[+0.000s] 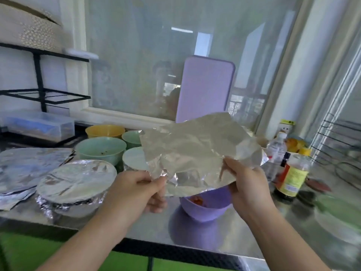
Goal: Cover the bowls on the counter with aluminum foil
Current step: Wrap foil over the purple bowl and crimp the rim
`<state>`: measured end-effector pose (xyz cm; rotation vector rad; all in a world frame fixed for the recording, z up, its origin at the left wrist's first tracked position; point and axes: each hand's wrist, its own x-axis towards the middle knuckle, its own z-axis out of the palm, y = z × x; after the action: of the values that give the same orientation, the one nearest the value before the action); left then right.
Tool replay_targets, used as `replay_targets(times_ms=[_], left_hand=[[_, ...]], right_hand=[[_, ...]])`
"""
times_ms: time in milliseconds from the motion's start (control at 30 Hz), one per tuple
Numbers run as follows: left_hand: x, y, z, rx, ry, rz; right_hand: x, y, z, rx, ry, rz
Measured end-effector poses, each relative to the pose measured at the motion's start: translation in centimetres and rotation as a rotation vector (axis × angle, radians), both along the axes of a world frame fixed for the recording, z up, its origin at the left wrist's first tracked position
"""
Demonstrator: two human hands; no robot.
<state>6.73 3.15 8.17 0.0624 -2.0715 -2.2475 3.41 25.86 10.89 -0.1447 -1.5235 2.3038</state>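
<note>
— Silver foil sheet, crinkled, is held up above the purple bowl — who has it?

— Both hands. The left hand pinches its near left corner; the right hand has its grip closed on the near right edge.

— And the bowl?

— It stands on the steel counter, uncovered, with something orange-red inside.

— Any done?

— One foil-covered bowl sits to the left, beside loose foil pieces. Behind it stand a large green bowl, a yellow bowl and two smaller green ones, all open.

— Further right?

— Bottles, and a lilac board leaning against the window.
</note>
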Motion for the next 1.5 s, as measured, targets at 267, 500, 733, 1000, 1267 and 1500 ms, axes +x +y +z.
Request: replay_targets(times_ms=[267,500,733,1000,1267,1500], left_hand=[[-2.3,3.1,-1.5,-0.057,-0.11,-0.048],[-3.7,2.5,-3.5,-0.035,-0.219,-0.083],[-5.6,1.7,-4.2,-0.098,-0.29,-0.155],[-7.7,3.7,-5.6,0.142,-0.338,-0.077],[-7.2,7.3,-5.4,-0.004,-0.271,-0.073],[-6.9,9.4,-3.9,-0.234,-0.161,0.016]], right_hand=[[1.5,8.0,-2.8,0.17,-0.137,-0.028],[1.1,9.8,-6.7,0.332,-0.351,0.185],[-0.7,12.4,-6.2,0.164,-0.443,0.36],[-2.7,11.1,-6.9,0.072,-0.458,0.449],[-2.2,14.1,-6.3,0.3,-0.537,0.305],[-0.7,17.4,-6.3,0.352,-0.385,0.223]])
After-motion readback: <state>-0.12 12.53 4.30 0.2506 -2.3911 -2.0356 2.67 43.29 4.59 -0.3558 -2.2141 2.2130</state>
